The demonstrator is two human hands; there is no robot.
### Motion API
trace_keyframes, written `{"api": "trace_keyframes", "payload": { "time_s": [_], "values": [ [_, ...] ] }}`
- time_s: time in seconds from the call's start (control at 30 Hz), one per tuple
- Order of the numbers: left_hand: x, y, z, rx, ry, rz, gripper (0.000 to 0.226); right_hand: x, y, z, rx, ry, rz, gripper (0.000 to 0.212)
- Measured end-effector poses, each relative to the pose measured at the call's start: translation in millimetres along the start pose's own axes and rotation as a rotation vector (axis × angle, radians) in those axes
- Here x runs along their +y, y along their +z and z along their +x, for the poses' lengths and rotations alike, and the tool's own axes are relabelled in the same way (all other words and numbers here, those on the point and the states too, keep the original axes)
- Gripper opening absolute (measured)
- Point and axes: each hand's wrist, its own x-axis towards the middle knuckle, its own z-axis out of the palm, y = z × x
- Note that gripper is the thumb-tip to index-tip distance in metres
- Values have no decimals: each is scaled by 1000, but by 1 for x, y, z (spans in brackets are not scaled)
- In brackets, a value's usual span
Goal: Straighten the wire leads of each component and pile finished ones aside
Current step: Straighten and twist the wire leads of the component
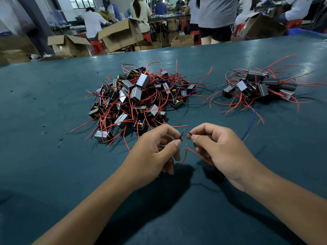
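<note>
My left hand (pixel 155 149) pinches the tip of a thin black wire lead (pixel 181 134) between thumb and forefinger. My right hand (pixel 219 149) pinches another black lead tip (pixel 189 133) a little to the right. Two red leads (pixel 196 153) run down between my hands and meet at bare strands; the component they belong to is hidden under my hands. A large tangled heap of small black and silver components with red leads (pixel 139 96) lies beyond my hands. A smaller pile of components (pixel 261 85) sits to the far right.
The table has a dark teal mat (pixel 53 106). A loose blue wire (pixel 251 124) lies right of my right hand. Beyond the table's far edge stand open cardboard boxes (pixel 120 34), red stools and several people at other benches.
</note>
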Motion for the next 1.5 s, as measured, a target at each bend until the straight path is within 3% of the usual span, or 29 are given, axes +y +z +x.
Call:
{"api": "trace_keyframes", "payload": {
  "time_s": [0.67,1.2,1.5],
  "values": [
    [-4,11,0,55,-31,-67,12,4,4,-2,48,-197,49,8],
    [1,12,-2,101,-5,3,7,7,6,-1,35,-197,93,9],
    [21,5,3,233,288,426,10,3,5,-5,-19,-277,-30,10]
  ]
}}
